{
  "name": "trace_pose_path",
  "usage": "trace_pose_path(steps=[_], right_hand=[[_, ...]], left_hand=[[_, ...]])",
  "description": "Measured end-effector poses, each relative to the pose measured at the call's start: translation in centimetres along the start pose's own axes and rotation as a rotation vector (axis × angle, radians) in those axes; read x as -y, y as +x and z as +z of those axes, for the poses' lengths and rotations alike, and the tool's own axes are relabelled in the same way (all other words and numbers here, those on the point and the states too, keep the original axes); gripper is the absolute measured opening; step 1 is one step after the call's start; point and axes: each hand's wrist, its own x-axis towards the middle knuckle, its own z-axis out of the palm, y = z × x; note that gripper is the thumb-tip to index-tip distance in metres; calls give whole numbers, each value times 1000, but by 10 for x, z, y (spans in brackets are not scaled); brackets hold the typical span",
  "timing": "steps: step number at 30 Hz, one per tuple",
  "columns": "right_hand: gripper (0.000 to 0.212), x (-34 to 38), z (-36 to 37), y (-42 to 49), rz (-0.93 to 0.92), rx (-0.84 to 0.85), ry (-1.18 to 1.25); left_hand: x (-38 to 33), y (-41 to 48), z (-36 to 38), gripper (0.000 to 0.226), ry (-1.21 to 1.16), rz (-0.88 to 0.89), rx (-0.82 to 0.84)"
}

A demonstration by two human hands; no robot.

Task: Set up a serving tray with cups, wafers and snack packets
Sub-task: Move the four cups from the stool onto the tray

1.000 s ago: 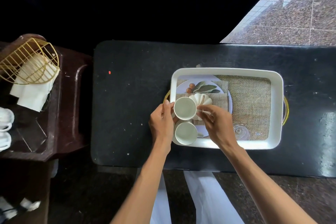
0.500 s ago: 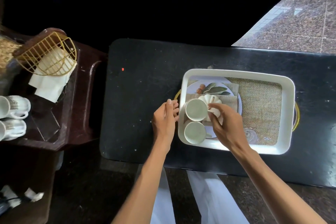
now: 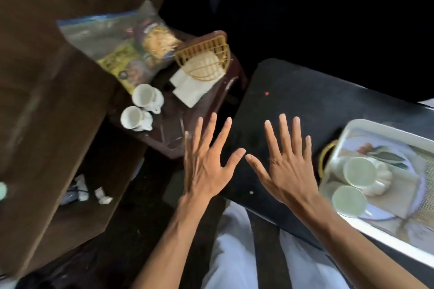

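**Serving tray and surroundings, head view.** The white, rectangular serving tray (image 3: 385, 240) lies on the black tabletop (image 3: 305, 105) at 3 to 4 o'clock in the view. It is blurred and cut by the right edge. At its left end stand two plain white cups, upright and close together, the upper cup (image 3: 358, 172) at 1 o'clock of the lower cup (image 3: 349, 200). Both rest on a leaf-printed plate (image 3: 385, 158). A white ribbed dish (image 3: 384, 182) sits just beside the upper cup at its 3 o'clock, and a burlap mat (image 3: 422, 164) covers the tray floor beyond. A gold handle (image 3: 325, 155) projects from the tray's 9 o'clock end.

At centre, the left hand (image 3: 206, 166) and the right hand (image 3: 286, 171) are released, with fingers straight and spread, backs up and thumb tips nearly meeting. They hold nothing.

At 10 to 11 o'clock a dark side table (image 3: 169, 138) carries two printed cups (image 3: 145, 96), white napkins (image 3: 187, 88), a gold wire basket (image 3: 204, 58) and a clear bag of snack packets (image 3: 131, 49). A brown box (image 3: 47, 101) fills 9 o'clock.

**Change.** Half a second earlier the right hand was at the upper cup and the left hand was beside the tray's left rim. Both have since withdrawn. The view has swung left, which shifts the tray from centre to the right edge and brings the snack packets into view.
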Motion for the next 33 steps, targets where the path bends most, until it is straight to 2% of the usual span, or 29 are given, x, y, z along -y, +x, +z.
trace_pose_path(steps=[6,10,18,21,28,33], right_hand=[[84,105,14,42,-172,13,4],[82,167,33,65,-269,46,-12],[73,242,67,83,-440,74,15],[62,256,75,85,-389,73,102],[41,274,102,92,-52,27,573],[25,284,110,100,64,20,724]], left_hand=[[107,8,-51,71,135,-145,-141],[171,16,-66,72,140,-235,-121],[244,39,-67,67,77,-235,-106],[254,46,-61,54,-59,-218,-162],[255,55,-57,40,-411,-263,-218],[250,55,-55,33,-596,-404,-276]])
